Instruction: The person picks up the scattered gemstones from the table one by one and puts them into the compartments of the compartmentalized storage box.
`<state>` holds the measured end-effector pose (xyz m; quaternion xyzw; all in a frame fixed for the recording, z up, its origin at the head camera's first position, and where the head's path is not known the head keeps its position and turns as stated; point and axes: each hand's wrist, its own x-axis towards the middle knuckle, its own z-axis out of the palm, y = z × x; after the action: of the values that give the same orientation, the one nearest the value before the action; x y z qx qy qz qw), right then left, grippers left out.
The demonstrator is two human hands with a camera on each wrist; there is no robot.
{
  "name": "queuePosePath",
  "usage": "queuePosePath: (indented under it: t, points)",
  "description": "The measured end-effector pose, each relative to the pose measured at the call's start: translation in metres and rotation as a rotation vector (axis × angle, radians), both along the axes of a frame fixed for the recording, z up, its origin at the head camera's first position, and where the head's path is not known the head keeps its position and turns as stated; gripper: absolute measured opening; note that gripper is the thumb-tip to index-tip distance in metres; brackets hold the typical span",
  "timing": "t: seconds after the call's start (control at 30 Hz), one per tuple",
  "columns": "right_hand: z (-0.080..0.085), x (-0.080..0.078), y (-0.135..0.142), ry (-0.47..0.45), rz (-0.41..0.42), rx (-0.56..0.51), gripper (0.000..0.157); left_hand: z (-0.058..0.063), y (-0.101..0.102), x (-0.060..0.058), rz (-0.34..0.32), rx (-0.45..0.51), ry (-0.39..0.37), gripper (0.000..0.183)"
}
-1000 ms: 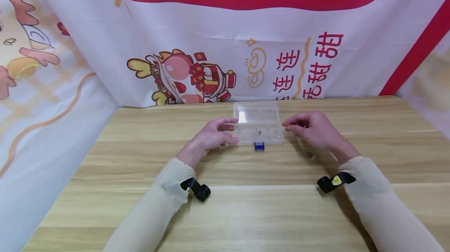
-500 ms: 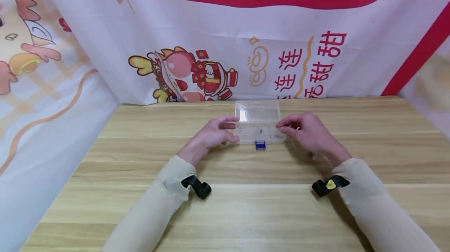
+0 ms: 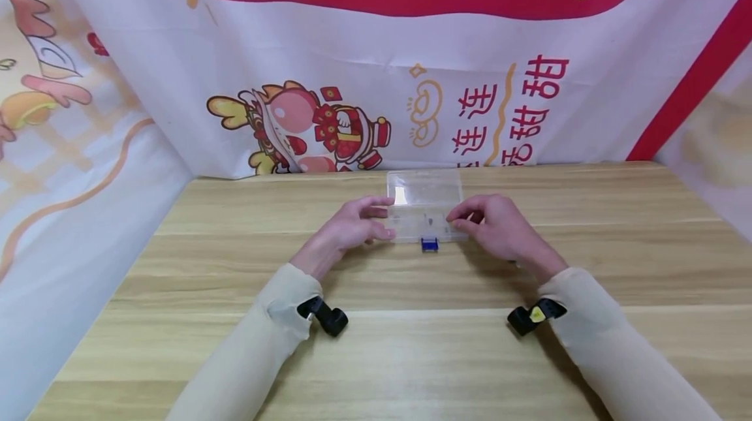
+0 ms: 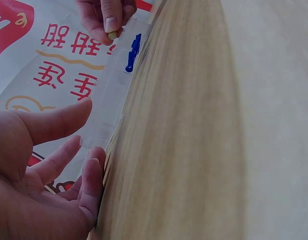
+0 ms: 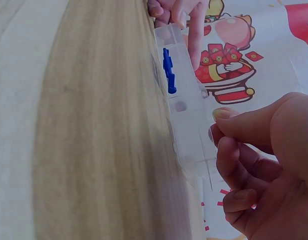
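Observation:
A clear plastic compartment box (image 3: 407,230) lies near the back of the table, its lid (image 3: 431,186) folded back and its blue latch (image 3: 429,245) facing the person. My left hand (image 3: 355,225) straddles the box's left end, fingers and thumb spread loosely at the edge. Over the right-hand compartments, my right hand (image 3: 496,225) pinches a small yellowish-green round piece (image 4: 112,35) between thumb and finger. Close below those fingertips is the box wall. One small dark piece (image 3: 431,221) sits in a middle compartment.
Another small item (image 3: 514,264) lies on the wooden table (image 3: 411,356), partly hidden by the right wrist. Behind the table hangs a printed white and red cloth (image 3: 352,42). Both wrists wear black camera mounts (image 3: 331,320).
My right hand has moved left from beside the box to above its right-hand compartments. My left hand stays at the left end, and the box has not moved.

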<state>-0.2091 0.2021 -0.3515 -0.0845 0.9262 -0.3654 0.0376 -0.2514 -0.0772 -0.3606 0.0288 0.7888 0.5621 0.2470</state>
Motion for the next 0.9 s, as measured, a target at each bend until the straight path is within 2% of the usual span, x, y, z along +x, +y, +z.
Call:
queuePosePath:
  t: [0.73,0.9]
  points:
    - [-0.0052,-0.0010,-0.0066,0.080,0.060,0.055,0.012,0.0008,-0.0014,-0.0002,0.012,-0.014,-0.007,0.066]
    - [-0.0044,0.0001,-0.0069,0.062,0.056,0.071,0.013,0.0000,-0.0016,-0.0004,0.004,-0.009,-0.004,0.065]
